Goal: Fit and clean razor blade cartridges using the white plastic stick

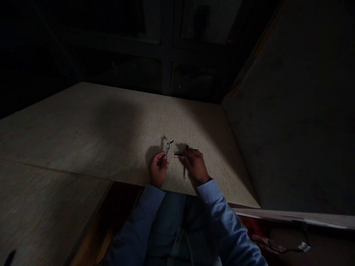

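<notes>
My left hand [158,167] is closed around the lower end of a slim tool [167,148]. The tool has a grey-blue handle, a shiny silver neck and a bent dark tip, held tilted above the tabletop; it resembles a razor seen side-on. To its right, my right hand [196,162] has its fingers closed on the end of a small clear piece [176,153] with a dark strip in it, low over the table. A thin stick-like object [185,173] lies partly under my right hand, its middle hidden by the fingers.
The pale, marbled tabletop [124,144] stretches away to the left, with a seam and a corner cut-out near my lap. A dark upright panel [294,129] borders its right side. Dark window panes [138,66] stand behind. A cable with a white tag [304,246] hangs at lower right.
</notes>
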Demonstrator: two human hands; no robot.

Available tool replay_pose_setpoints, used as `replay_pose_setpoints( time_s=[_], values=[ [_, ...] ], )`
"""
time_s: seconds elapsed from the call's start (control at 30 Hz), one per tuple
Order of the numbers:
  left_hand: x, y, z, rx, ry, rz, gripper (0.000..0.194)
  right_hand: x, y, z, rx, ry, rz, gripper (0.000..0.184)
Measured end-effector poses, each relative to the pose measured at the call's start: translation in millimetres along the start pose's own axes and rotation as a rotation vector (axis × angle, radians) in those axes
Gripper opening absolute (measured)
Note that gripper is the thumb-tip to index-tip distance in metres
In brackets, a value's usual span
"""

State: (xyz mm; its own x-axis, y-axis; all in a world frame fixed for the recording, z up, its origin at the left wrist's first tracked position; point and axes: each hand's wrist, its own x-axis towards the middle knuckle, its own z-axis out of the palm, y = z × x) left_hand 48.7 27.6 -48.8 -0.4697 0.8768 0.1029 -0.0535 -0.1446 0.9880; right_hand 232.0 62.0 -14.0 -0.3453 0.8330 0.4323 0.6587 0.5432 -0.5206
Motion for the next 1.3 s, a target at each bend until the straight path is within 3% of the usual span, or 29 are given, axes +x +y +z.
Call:
replay_pose_setpoints(
  time_s=[0.1, 0.23, 0.33, 0.5, 0.67, 0.83, 0.93, 1.17, 1.3],
  values=[
    [-1.8, 8.5, -1.1, -0.086, -0.029, 0.009, 0.059, -17.5, 5.2, -2.2, 0.143, 0.106, -0.012, 0.026],
    [-6.5, 18.4, -1.1, -0.213, -0.127, -0.034, 0.060, -32.7, 12.1, -2.2, 0.286, 0.175, 0.089, 0.031],
    [-11.5, 24.0, 2.2, -0.392, -0.242, -0.185, 0.063, -36.2, 14.0, -1.1, 0.385, 0.241, 0.182, 0.033],
    [-20.2, 31.5, 10.1, -0.572, -0.536, -0.403, 0.066, -37.5, 9.4, 0.2, 0.513, 0.298, 0.223, 0.032],
    [-27.7, 29.9, 10.9, -0.493, -0.605, -0.461, 0.066, -41.9, 2.9, 0.6, 0.735, 0.259, 0.210, 0.028],
    [-34.0, 29.3, 6.1, -0.332, -0.654, -0.383, 0.056, -42.7, -1.7, 0.5, 0.988, 0.191, 0.220, 0.039],
    [-36.6, 30.4, 4.4, -0.276, -0.666, -0.333, 0.053, -40.7, -5.0, -1.3, 1.060, 0.181, 0.228, 0.043],
    [-36.3, 36.5, 4.5, -0.180, -0.752, -0.312, 0.041, -36.9, -12.3, -7.2, 1.134, 0.177, 0.395, 0.042],
    [-32.5, 35.0, 3.3, -0.185, -0.752, -0.350, 0.037, -36.9, -11.3, -8.6, 1.283, 0.094, 0.348, 0.039]
  ],
)
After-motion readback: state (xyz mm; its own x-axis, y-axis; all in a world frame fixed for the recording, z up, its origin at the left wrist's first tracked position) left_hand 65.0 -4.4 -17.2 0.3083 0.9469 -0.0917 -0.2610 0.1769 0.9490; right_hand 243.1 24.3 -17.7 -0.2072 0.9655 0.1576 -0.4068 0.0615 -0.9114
